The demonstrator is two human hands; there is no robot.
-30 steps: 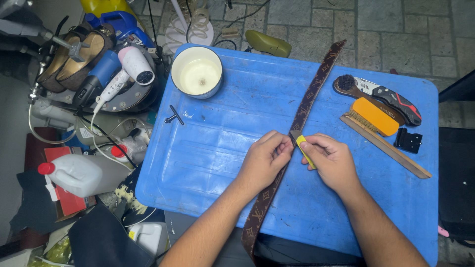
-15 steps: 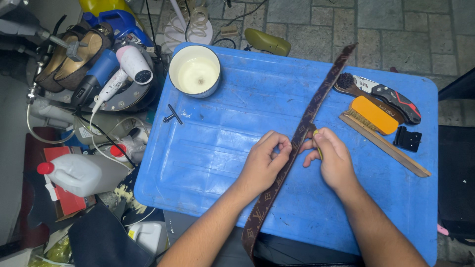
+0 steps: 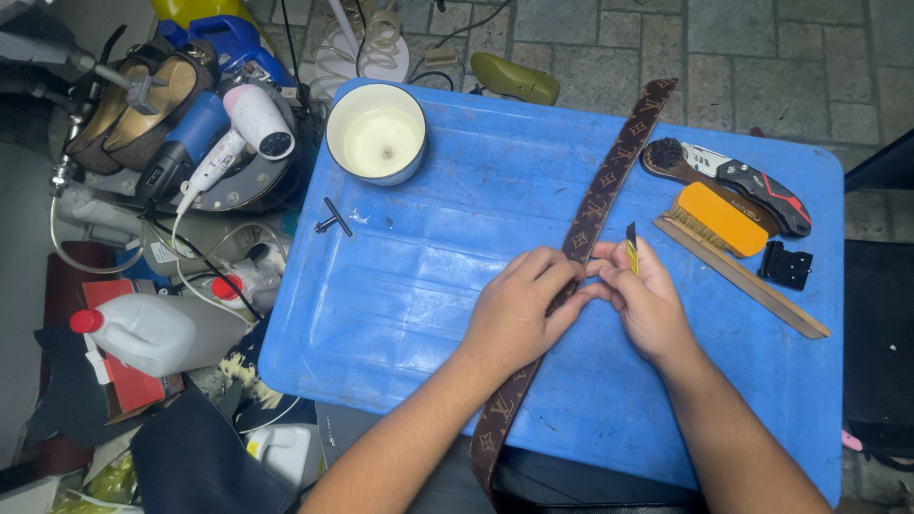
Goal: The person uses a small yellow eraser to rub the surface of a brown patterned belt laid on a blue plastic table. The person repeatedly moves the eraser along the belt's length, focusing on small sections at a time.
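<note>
Brown patterned belt point(image 3: 598, 195), laid diagonally across the blue tray point(image 3: 428, 286); pinched mid-length by the left hand point(image 3: 519, 309) and by the right hand point(image 3: 647, 300), which also grips a small yellow-handled blade point(image 3: 631, 249). Right of the belt: orange-backed brush point(image 3: 716, 221), folding knife point(image 3: 752, 181), wooden strip point(image 3: 752, 281). Left of the belt: cream-filled white bowl point(image 3: 376, 143).
</note>
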